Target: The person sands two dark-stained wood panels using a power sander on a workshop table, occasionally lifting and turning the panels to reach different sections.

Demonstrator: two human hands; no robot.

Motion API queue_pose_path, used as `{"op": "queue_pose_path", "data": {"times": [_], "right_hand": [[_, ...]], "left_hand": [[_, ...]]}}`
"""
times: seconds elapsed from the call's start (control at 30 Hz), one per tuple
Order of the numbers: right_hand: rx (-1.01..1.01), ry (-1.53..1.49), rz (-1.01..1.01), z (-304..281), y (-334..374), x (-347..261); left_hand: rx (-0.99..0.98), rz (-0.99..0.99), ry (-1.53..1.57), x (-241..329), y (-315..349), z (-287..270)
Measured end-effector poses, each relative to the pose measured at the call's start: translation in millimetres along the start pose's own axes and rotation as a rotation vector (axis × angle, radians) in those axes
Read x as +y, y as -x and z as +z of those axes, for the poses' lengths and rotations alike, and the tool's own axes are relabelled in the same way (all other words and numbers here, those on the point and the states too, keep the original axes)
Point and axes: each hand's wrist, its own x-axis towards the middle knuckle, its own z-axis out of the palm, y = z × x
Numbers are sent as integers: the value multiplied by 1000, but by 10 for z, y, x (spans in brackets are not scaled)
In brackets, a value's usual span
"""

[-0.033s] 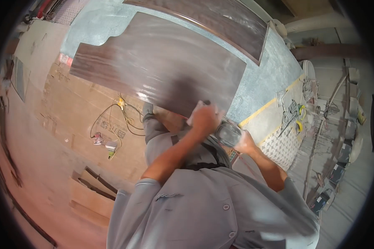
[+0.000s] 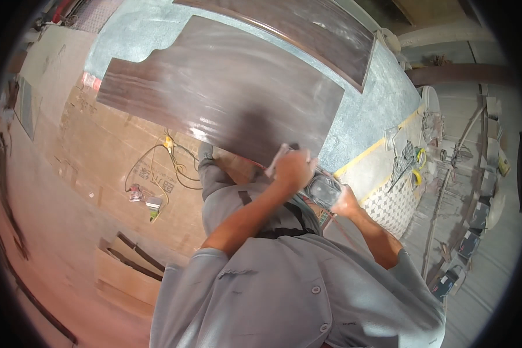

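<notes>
A dusty, dark brown wooden panel with one curved, stepped end lies on a pale blue-grey work surface. By its near right corner I hold a grey and black handheld power sander with a vented body. My left hand is closed over its front part, and that grip is partly hidden under the fingers. My right hand wraps round the rear end. The sander's underside is out of sight, so I cannot tell whether it touches the panel's edge.
A second dark panel with a moulded edge lies beyond the first. On the cardboard-covered floor at left are cables and two small power tools, one red and white. Boxes and coiled cords stand at right.
My left hand and the sander have shifted slightly right and toward me. The sander looks sharper now than in the earlier, blurred frame. The panels have not moved.
</notes>
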Motion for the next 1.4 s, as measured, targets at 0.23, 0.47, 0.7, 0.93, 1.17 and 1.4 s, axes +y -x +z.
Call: {"op": "queue_pose_path", "data": {"times": [0.23,0.47,0.7,0.93,1.17,1.4], "right_hand": [[-48,142,-89,62,-367,-476],[-116,227,-321,636,-1626,-2197],[-91,171,-554,1270,-2780,-3556],[-138,34,-558,986,-2176,-2850],[-48,236,-372,311,-756,-1089],[-18,75,-142,-135,-138,-390]], "left_hand": [[118,-105,-33,-385,-62,-551],[324,-149,-44,-1650,-492,-2382],[431,-271,-72,-2338,-913,-4081],[448,-202,13,-2034,-616,-3261],[383,-163,-22,-854,28,-1085],[67,-127,90,-128,63,-244]]}}
